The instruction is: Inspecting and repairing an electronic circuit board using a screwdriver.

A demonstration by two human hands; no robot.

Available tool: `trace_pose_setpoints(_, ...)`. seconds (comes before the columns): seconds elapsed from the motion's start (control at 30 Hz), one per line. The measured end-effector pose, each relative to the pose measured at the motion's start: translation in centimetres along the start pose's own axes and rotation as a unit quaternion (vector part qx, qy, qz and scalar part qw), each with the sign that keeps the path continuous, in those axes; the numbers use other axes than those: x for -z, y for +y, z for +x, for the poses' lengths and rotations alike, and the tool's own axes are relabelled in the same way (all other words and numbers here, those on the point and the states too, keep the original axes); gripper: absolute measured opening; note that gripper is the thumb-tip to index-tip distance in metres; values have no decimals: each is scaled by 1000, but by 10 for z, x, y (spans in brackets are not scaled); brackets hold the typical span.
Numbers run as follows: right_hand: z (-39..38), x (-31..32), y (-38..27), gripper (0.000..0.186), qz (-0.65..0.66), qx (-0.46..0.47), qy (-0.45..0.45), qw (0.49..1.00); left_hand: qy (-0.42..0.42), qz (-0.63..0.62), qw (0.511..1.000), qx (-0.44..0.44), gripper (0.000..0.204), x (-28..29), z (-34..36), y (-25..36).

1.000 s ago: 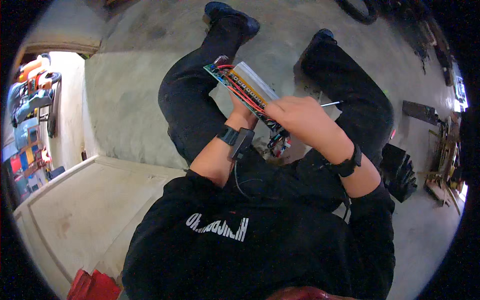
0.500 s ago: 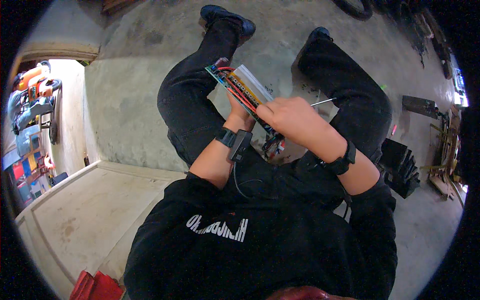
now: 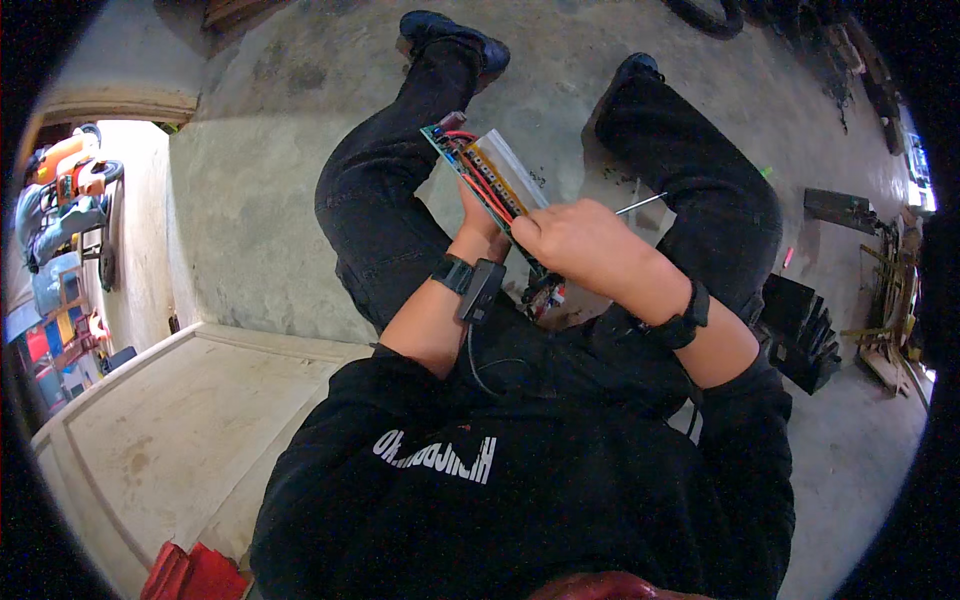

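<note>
From my distant seat I see a long green circuit board (image 3: 487, 207) with red wires, held in the air above the lap, between the two legs in black trousers (image 3: 385, 205). It is tilted, with its far end up toward the left. Along it stands a flat silver metal plate (image 3: 515, 168) with a yellow-brown strip.

The left hand (image 3: 477, 212) is folded around the board from below and has hold of it; its fingertips (the board hides them from me) I cannot see. The right hand (image 3: 577, 236) has its fingers curled closed, at the near part of the board, touching it. It holds a thin silver metal rod (image 3: 642, 204), which sticks out to the right, toward the right knee.

Just below the right hand is a small bunch of wires with coloured connectors (image 3: 545, 297). On the grey concrete floor (image 3: 270, 210), at right, lies a black ribbed block (image 3: 800, 335). At lower left I notice a folded red object (image 3: 195, 572) near a pale flat panel (image 3: 205, 420).
</note>
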State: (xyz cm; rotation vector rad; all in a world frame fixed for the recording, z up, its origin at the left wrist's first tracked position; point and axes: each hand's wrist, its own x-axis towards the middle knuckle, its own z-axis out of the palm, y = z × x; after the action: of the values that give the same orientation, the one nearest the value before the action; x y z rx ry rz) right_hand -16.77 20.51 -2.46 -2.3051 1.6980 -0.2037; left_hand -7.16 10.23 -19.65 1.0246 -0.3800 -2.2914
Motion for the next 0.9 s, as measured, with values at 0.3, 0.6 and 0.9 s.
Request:
trace_pose_setpoints(0.3, -5, 0, -2, 13, -19, -5, 11, 1000, 16, -8, 1000, 16, 60, -19, -16, 6)
trace_pose_setpoints(0.6, -9, -10, -8, 13, -53, -39, 50, 997, 25, -19, 999, 17, 64, -24, -17, 8)
trace_pose_setpoints(0.9, -6, -6, -9, 14, -50, -22, 29, 998, 19, -24, 999, 12, 63, -26, -19, 12)
